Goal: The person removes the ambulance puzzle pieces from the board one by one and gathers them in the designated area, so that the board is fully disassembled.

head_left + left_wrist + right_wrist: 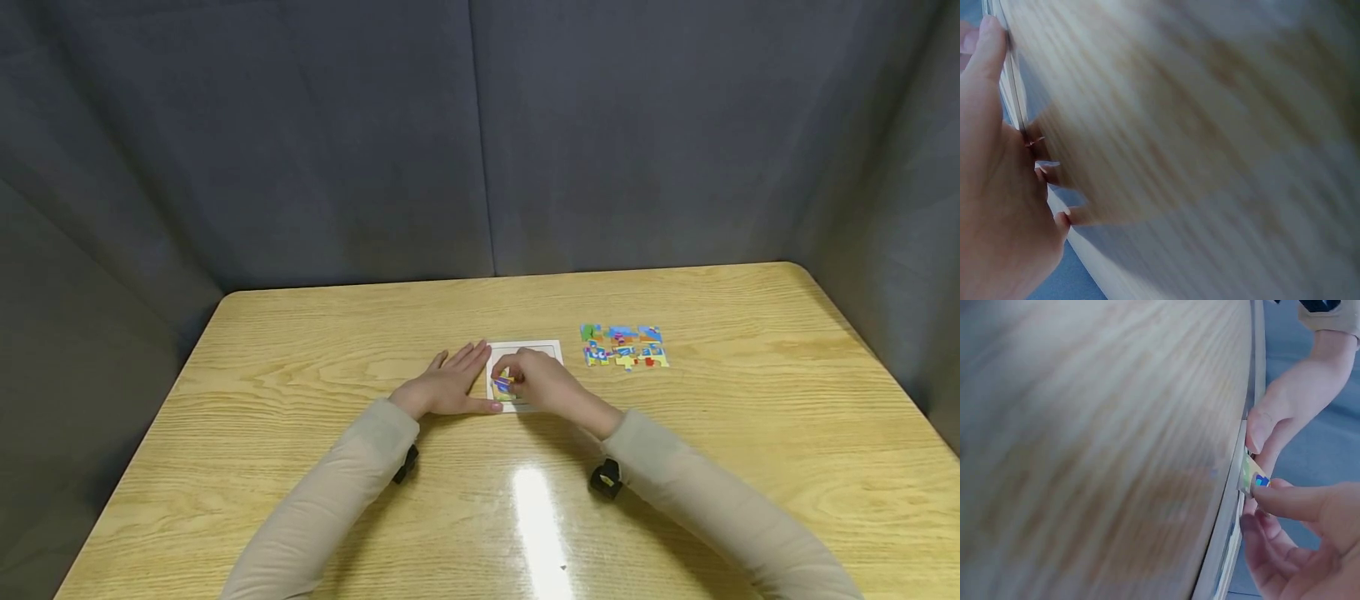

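A white puzzle tray with a raised rim lies on the table in front of me. My left hand rests beside it with straight fingers, touching its left edge. The left thumb lies on the tray's near left corner. Above the tray, my right hand pinches a colourful jigsaw piece between thumb and fingers. In the right wrist view that piece stands tilted at the tray's edge. Yellow and green printing shows inside the tray's near left part; my right hand hides much of the inside.
Right of the tray, several jigsaw pieces lie in two rows on the wooden table. Dark grey cloth panels stand behind the table and at both sides. Light reflects off the table's near part.
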The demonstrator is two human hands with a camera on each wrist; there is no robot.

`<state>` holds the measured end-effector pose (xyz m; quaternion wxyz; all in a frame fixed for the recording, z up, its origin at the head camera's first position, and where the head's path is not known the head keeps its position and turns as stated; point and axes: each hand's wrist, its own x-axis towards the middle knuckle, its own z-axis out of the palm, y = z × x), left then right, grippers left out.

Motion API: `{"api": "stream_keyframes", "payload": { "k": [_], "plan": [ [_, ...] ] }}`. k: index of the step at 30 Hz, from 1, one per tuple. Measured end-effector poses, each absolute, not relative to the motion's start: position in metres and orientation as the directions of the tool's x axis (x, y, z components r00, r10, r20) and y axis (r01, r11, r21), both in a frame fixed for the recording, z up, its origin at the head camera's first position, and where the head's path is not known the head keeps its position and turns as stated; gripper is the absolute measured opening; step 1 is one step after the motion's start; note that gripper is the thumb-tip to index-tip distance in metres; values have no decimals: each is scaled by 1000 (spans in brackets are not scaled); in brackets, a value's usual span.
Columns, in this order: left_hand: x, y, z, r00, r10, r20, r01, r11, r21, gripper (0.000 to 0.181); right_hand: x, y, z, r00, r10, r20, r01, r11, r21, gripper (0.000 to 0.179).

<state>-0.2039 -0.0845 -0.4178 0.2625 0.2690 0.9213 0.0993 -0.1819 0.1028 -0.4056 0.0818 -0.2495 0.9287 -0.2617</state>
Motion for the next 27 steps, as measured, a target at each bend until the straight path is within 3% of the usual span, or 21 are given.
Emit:
{"api": "stream_keyframes", "payload": {
  "k": [12,18,27],
  "plan": [
    [-205,-84,-418,-718,541,-437,441,840,316,96,-185,118,-399,-874,-480,-71,-263,591,-763,31],
    [-206,-84,-417,-724,538,-431,441,842,309,95,-186,140,-391,-894,-431,-125,-181,602,-778,32],
    [-204,-85,-416,-718,547,-430,438,836,331,96,-184,186,-388,-922,-374,-98,-182,643,-744,32]
  ]
}}
